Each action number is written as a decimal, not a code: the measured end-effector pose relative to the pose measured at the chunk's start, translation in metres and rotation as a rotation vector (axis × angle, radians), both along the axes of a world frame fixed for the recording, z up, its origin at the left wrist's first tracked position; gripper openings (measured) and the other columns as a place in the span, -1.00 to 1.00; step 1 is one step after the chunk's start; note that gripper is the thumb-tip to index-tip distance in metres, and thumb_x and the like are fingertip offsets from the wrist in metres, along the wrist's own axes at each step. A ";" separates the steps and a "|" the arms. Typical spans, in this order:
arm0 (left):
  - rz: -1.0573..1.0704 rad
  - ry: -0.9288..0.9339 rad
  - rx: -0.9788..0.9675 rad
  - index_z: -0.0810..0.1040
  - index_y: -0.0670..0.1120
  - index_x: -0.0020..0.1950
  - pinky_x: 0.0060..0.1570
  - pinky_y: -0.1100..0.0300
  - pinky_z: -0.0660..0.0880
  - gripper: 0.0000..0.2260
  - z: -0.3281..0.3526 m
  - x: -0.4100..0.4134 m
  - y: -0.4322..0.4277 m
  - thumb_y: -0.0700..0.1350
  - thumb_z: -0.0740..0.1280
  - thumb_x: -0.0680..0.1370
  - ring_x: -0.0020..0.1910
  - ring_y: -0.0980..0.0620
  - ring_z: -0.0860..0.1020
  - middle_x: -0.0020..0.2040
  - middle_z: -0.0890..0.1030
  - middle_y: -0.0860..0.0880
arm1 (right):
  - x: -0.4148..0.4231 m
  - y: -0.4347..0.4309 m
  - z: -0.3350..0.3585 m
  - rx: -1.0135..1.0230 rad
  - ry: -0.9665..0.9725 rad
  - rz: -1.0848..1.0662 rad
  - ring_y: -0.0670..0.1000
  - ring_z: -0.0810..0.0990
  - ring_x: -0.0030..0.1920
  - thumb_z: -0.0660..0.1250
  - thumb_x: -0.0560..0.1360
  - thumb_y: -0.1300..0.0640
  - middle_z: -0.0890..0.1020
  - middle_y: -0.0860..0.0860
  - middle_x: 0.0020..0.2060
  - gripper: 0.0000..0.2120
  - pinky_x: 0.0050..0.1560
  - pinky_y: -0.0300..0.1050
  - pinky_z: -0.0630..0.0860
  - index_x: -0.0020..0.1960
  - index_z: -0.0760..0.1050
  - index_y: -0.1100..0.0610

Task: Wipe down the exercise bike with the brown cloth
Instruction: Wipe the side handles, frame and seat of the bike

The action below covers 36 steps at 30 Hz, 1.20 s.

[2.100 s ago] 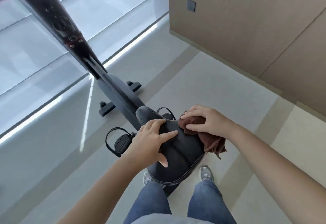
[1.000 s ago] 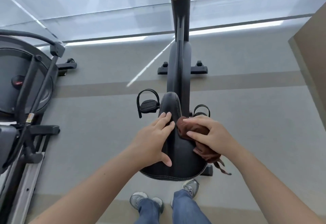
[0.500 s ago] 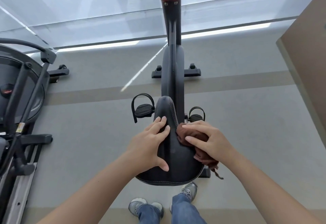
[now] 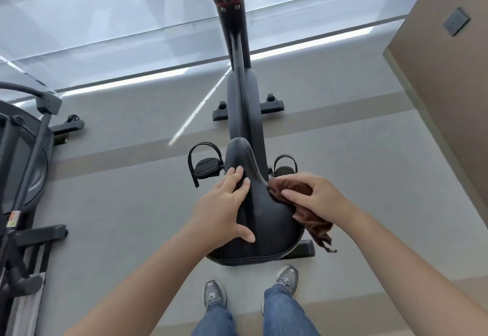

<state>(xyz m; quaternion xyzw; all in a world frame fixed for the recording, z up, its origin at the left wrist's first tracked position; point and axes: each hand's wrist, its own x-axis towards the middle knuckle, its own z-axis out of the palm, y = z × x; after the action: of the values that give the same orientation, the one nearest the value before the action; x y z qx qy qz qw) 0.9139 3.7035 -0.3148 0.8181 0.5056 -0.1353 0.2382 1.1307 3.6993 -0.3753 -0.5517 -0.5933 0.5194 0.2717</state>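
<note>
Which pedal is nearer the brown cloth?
The pedal right of the saddle, partly hidden, just beyond the brown cloth under the right hand. The other pedal, fully visible, lies left of the saddle.

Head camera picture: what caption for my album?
Right hand holds a brown cloth against the bike seat; left hand rests on it.
</note>
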 end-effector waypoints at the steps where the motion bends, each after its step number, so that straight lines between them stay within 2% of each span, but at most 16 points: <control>1: -0.006 0.009 0.007 -0.08 -0.04 0.52 0.37 0.22 0.02 -0.01 0.000 0.001 0.000 0.18 0.46 0.31 0.47 0.08 -0.21 0.52 -0.21 0.02 | 0.002 -0.009 0.002 0.016 -0.019 -0.042 -0.17 0.54 0.05 0.40 0.44 0.19 0.62 -0.06 0.03 -0.69 0.14 -0.34 0.37 0.08 0.54 -0.15; 7: -0.072 0.069 0.078 -0.05 -0.11 0.52 0.39 0.15 -0.06 -0.02 0.002 0.006 0.003 0.23 0.42 0.32 0.48 -0.05 -0.13 0.52 -0.13 -0.09 | -0.015 -0.051 0.014 0.068 -0.137 -0.320 -0.15 0.53 0.02 0.40 0.43 0.16 0.60 -0.09 0.00 -0.66 0.08 -0.44 0.33 0.05 0.50 -0.26; 11: -0.113 0.031 0.111 0.01 -0.12 0.50 0.39 0.09 0.01 -0.04 0.000 0.001 0.003 0.28 0.41 0.31 0.47 -0.08 -0.09 0.51 -0.05 -0.10 | -0.041 -0.074 0.020 0.066 -0.283 -0.548 -0.07 0.52 0.04 0.39 0.44 0.12 0.57 -0.05 0.03 -0.71 0.08 -0.33 0.34 0.13 0.55 -0.10; 16: -0.174 -0.147 0.168 0.13 -0.08 0.48 0.39 0.08 -0.01 -0.21 -0.008 -0.021 0.000 0.28 0.32 0.40 0.46 -0.07 -0.03 0.50 0.02 -0.08 | -0.089 -0.093 0.023 0.078 -0.464 -0.890 0.01 0.53 0.00 0.38 0.45 0.09 0.51 -0.02 0.00 -0.68 0.00 -0.25 0.35 0.20 0.53 -0.01; 21: -0.157 -0.453 0.125 0.33 -0.11 0.39 0.37 0.14 0.08 -0.54 -0.020 -0.060 -0.017 -0.03 0.30 0.53 0.41 -0.08 0.13 0.45 0.19 -0.11 | -0.147 -0.102 0.018 0.130 -0.532 -1.219 0.13 0.52 0.01 0.40 0.43 0.11 0.48 0.03 0.06 -0.62 0.02 -0.11 0.43 0.24 0.51 0.04; 24: -0.206 -0.499 0.159 0.40 -0.17 0.33 0.34 0.10 0.15 -0.60 -0.024 -0.078 -0.023 -0.15 0.33 0.51 0.37 -0.15 0.21 0.41 0.28 -0.15 | -0.176 -0.104 0.016 0.165 -0.602 -1.273 0.22 0.51 0.03 0.42 0.41 0.17 0.48 0.12 0.12 -0.62 0.02 0.00 0.46 0.22 0.52 0.08; 28: -0.360 -0.533 0.275 0.53 -0.24 0.17 0.17 -0.02 0.30 -0.61 -0.020 -0.078 -0.027 -0.28 0.47 0.36 0.21 -0.29 0.45 0.25 0.47 -0.25 | -0.184 -0.115 0.020 0.188 -0.648 -1.179 0.20 0.52 0.03 0.42 0.42 0.17 0.50 0.11 0.13 -0.62 -0.02 0.02 0.53 0.23 0.52 0.05; 33: -0.458 -0.656 0.355 0.54 -0.24 0.15 0.12 -0.10 0.38 -0.62 0.002 -0.054 -0.040 -0.31 0.47 0.35 0.21 -0.29 0.46 0.24 0.48 -0.26 | -0.175 -0.150 0.045 0.267 -0.721 -1.235 0.19 0.54 0.04 0.44 0.40 0.17 0.52 0.10 0.11 -0.59 -0.05 0.02 0.56 0.23 0.52 0.01; 36: -0.564 -0.710 0.326 0.53 -0.23 0.16 0.12 -0.16 0.41 -0.63 0.018 -0.031 -0.067 -0.30 0.45 0.37 0.22 -0.29 0.44 0.26 0.47 -0.24 | -0.169 -0.186 0.066 0.291 -0.809 -1.305 0.19 0.56 0.01 0.47 0.37 0.17 0.53 0.11 0.10 -0.57 -0.09 0.00 0.58 0.22 0.52 0.01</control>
<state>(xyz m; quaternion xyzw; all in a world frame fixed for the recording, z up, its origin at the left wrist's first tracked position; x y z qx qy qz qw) 0.8828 3.6370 -0.2966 0.9456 0.1661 0.1742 0.2190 0.9621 3.5129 -0.3094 -0.8944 -0.2640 -0.0698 0.3541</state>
